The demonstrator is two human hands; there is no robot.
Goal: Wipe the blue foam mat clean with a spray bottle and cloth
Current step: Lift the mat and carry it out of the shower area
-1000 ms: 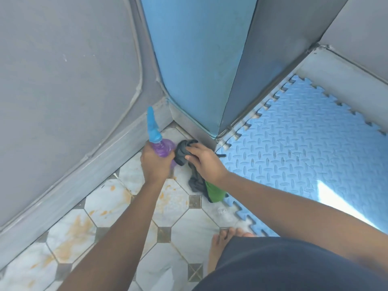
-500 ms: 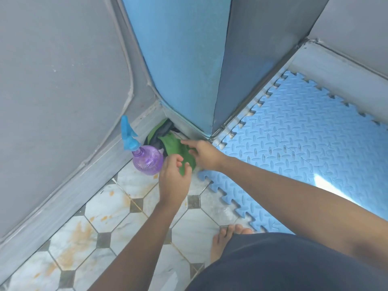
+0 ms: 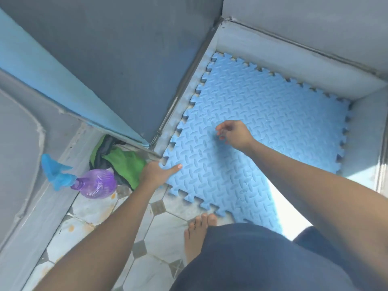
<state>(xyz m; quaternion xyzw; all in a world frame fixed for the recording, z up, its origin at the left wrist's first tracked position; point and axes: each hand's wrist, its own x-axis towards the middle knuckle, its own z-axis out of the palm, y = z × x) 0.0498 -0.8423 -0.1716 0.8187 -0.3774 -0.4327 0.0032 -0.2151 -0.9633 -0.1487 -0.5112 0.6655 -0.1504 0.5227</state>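
Note:
The blue foam mat (image 3: pixel 262 131) with a tread pattern and jigsaw edges lies on the floor in a walled corner. My left hand (image 3: pixel 156 172) rests on the mat's near left corner, thumb on top of the edge. Over the middle of the mat hovers my right hand (image 3: pixel 233 133), fingers loosely curled and holding nothing. A purple spray bottle (image 3: pixel 95 183) with a blue trigger head stands on the tiles to the left. Behind it, a green and dark cloth (image 3: pixel 123 162) lies bunched against the wall corner.
Grey and blue walls (image 3: pixel 126 70) enclose the mat on the far and left sides. A raised grey ledge (image 3: pixel 294 57) borders the mat at the back and right. My bare foot (image 3: pixel 199 229) stands on stained white tiles (image 3: pixel 159 232) at the mat's near edge.
Both hands let go of the bottle and cloth, which now sit by the wall. My left hand moved onto the mat's corner and my right hand reached out over the mat.

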